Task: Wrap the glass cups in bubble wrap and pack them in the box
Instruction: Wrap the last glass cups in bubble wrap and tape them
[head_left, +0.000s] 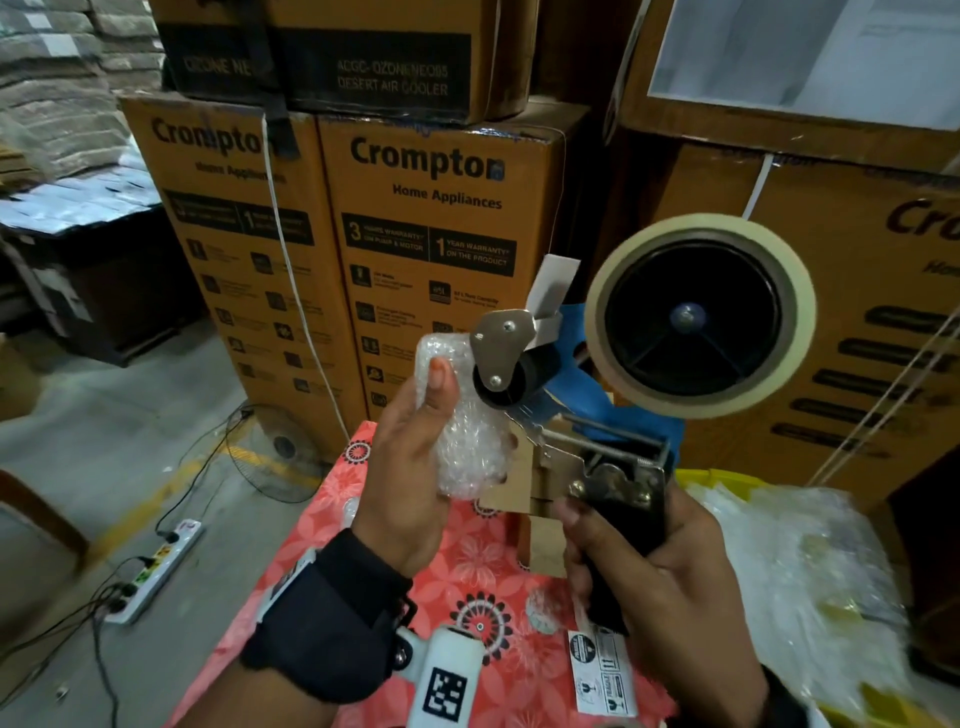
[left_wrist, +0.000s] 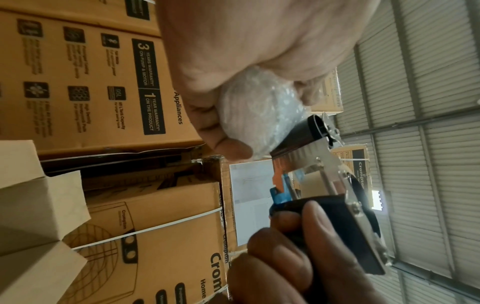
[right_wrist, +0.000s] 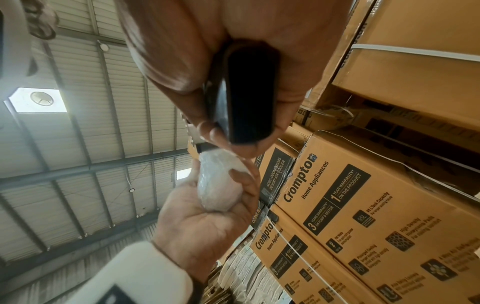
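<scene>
Up above the pink flowered surface (head_left: 457, 540), the left hand (head_left: 410, 467) curls round a cup bundled in clear bubble wrap (head_left: 462, 415). The right hand (head_left: 649, 582) grips the black tape gun (head_left: 623, 415), its roller touching the bundle. Wrapping looks done; taping and boxing remain.

Glossy bubble wrap (head_left: 465, 431) — cardboard cartons (head_left: 441, 249)

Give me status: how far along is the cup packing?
Done: one cup is in bubble wrap, the wrapped bundle gripped by the left hand. In hand: the right hand holds the tape dispenser, roller against the bundle, sealing it. Left: boxing it; no packing box clearly identifiable.
</scene>
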